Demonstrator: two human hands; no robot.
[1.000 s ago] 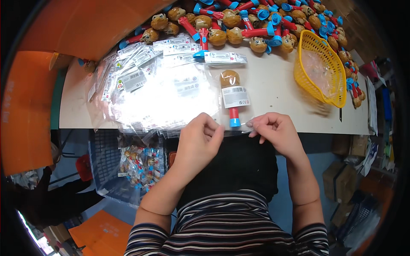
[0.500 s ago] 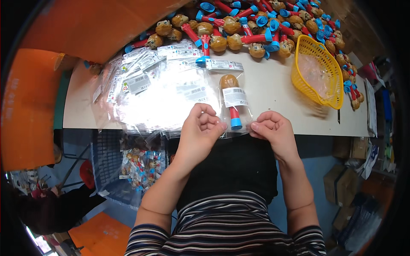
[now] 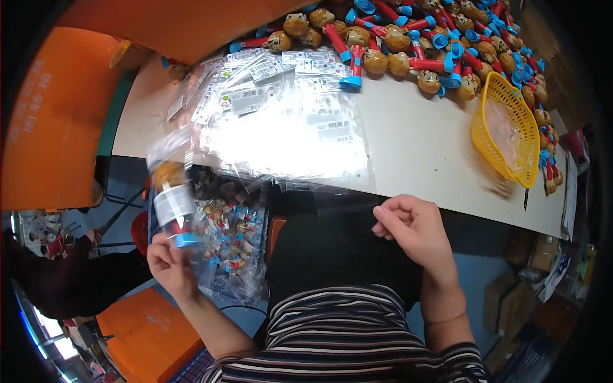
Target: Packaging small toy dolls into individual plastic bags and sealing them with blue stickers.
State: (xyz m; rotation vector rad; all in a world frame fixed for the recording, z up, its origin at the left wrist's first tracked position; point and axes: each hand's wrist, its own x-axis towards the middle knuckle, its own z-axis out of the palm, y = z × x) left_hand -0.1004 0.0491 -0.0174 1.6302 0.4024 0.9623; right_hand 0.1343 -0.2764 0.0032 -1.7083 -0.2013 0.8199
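My left hand (image 3: 170,263) is closed on the lower end of a clear plastic bag with a toy figure (image 3: 184,240) inside, held up over the basket at the left. The bagged figure has a brown head, a red stem, a blue foot and a white label; it is smeared by motion. My right hand (image 3: 412,228) is by the table's front edge, fingers curled and thumb against them, with nothing visible in it. A spread of clear flat bags (image 3: 281,137) with printed white headers covers the left part of the table, glaring in the light.
Many loose toy figures (image 3: 408,60) are heaped along the table's far side. A yellow basket (image 3: 504,137) with clear plastic in it stands at the right. Below the table edge, a blue crate (image 3: 258,217) holds bagged figures. Orange panels (image 3: 57,127) stand left; a person (image 3: 57,274) is beyond.
My left hand has carried the bagged figure off the table, leftward to above the crate. My right hand has let go of the bag and sits slightly lower. The view has turned somewhat.
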